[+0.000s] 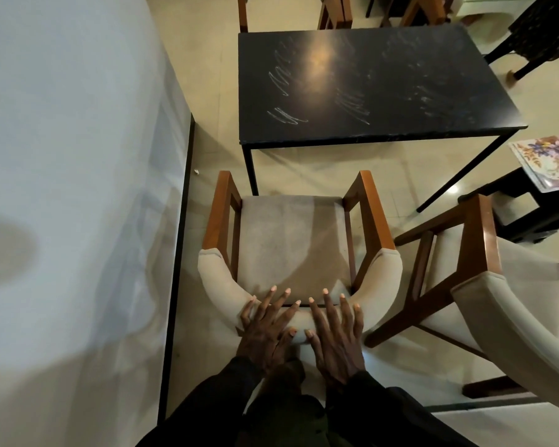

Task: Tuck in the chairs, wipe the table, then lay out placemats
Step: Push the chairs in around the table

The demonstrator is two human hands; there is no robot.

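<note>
A wooden armchair (291,240) with a beige cushioned seat and curved padded backrest stands just short of the black table (368,82), its front near the table's near edge. My left hand (267,327) and my right hand (334,333) lie side by side on top of the backrest, fingers spread and draped over the padding. The tabletop shows white scribble marks and smudges. A second matching armchair (484,285) stands angled at the right, away from the table. Floral placemats (552,159) lie stacked on a dark stool at the right edge.
A pale wall (62,156) with a dark skirting strip runs close along the left of the chair. More wooden chair legs (333,11) show beyond the table's far side. A black chair (542,33) stands at the top right. The floor is beige tile.
</note>
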